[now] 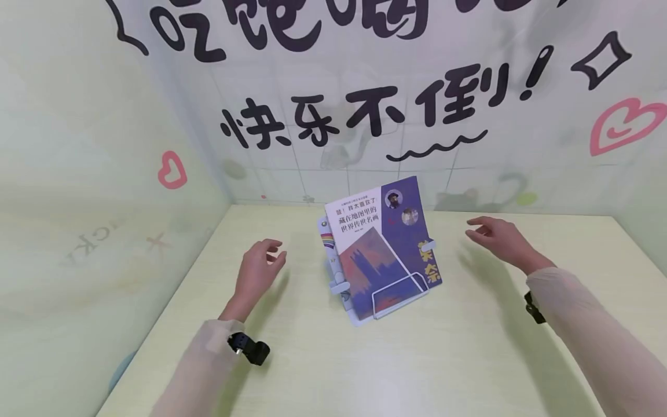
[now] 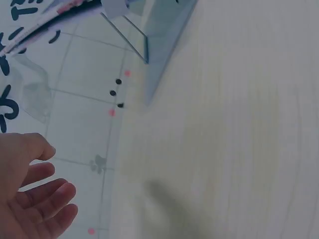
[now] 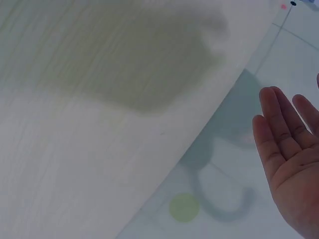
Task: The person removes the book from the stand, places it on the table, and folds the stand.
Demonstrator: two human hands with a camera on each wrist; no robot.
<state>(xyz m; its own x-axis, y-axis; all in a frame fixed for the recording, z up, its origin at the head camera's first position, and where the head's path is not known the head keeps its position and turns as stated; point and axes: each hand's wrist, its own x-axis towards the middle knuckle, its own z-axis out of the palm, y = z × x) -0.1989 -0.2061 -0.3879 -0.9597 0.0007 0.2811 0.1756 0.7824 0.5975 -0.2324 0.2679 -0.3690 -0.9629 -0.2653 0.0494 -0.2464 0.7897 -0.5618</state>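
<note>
A purple, white and painted-cover book (image 1: 365,243) leans on a pale book stand (image 1: 340,288) in the middle of the table, tilted back. Small clips at both sides and a white wire bracket (image 1: 400,295) lie over its front. To the left of the stand, my left hand (image 1: 262,266) hovers with loosely bent fingers and holds nothing. My right hand (image 1: 497,236) is out to the right of the book, relaxed and free of any object. In the left wrist view, the stand's grey-blue side (image 2: 167,42) and the book's edge (image 2: 55,22) show at the top.
The pale wooden table (image 1: 312,365) meets a white printed curtain (image 1: 365,156) at the back, with dark lettering and hearts on it. Another sheet (image 1: 94,231) hangs along the left side. Each wrist wears a black camera strap (image 1: 250,347).
</note>
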